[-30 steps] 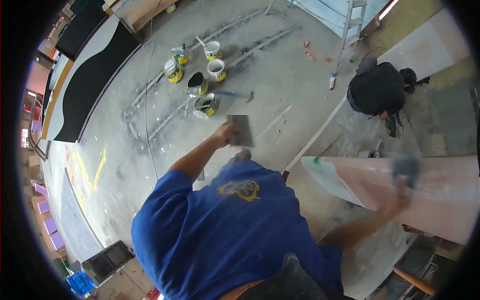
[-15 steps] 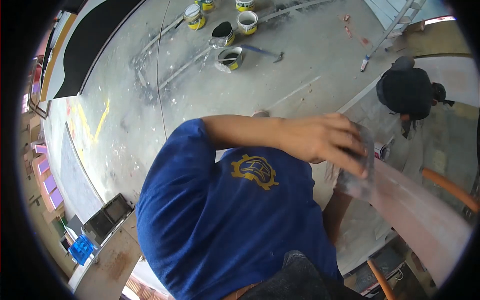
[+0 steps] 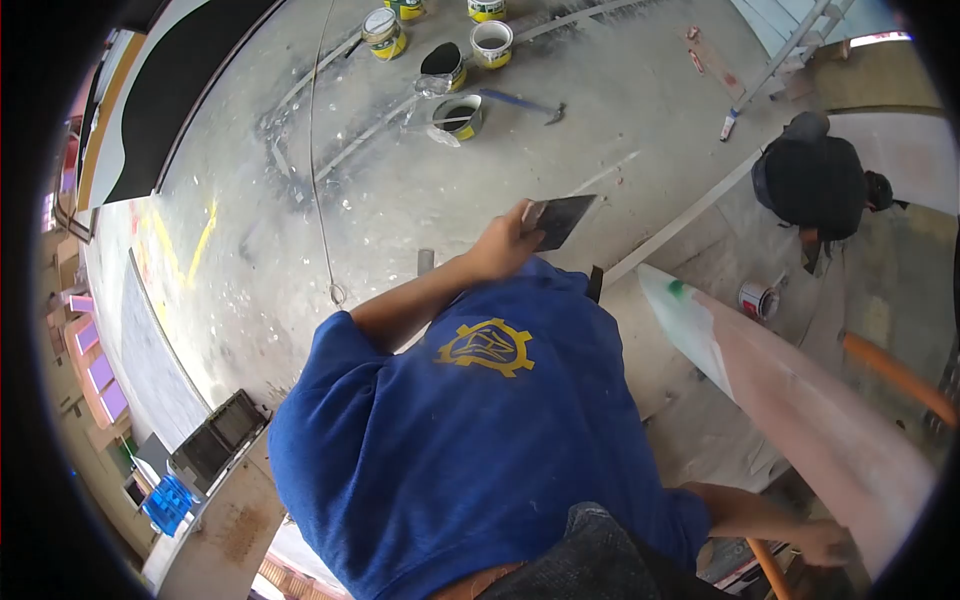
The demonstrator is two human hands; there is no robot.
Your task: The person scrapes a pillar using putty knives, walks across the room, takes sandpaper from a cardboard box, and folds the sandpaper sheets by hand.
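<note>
Scraper blade (image 3: 562, 219) in left hand (image 3: 505, 245), gear logo (image 3: 484, 347) on shirt

cans (image 3: 462, 115) on floor (image 3: 400, 200) beyond scraper (image 3: 560, 220)

Right hand (image 3: 825, 543), beside the pink panel (image 3: 830, 420): fingers blurred, grip indistinct. Can (image 3: 488, 9) cut by the top edge.

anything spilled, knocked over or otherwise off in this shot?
Yes. One paint can lies tipped on its side among the upright cans, with pale splatter and smears across the concrete floor around them. The left hand holds a flat scraper blade clear of the pink panel.
</note>
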